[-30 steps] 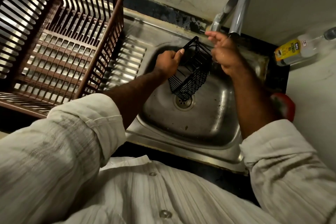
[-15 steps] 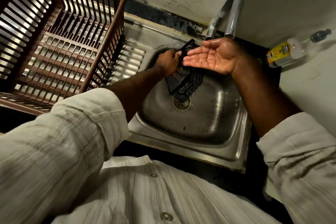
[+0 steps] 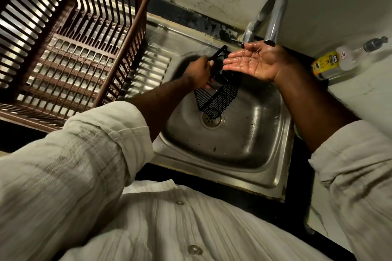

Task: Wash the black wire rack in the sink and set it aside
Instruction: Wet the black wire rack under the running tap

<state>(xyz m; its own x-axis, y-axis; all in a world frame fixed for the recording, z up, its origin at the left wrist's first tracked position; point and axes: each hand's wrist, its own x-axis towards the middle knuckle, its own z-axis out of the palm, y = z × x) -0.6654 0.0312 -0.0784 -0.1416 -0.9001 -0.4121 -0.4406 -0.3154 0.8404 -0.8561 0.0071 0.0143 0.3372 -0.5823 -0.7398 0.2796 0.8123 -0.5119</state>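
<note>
Left hand grips the black wire rack by its upper edge, fingers curled round the frame — rack hangs tilted over the sink basin, lower corner just above the drain. Right hand sits palm-up under the faucet spout, fingers straight and together, wet, holding nothing; a thin stream of water lands on the palm. It is just right of the rack's top, fingertips close to the frame. Brown plastic dish basket sits on the drainboard at far left. Dish soap bottle lies on the counter at right — pump pointing right.
</note>
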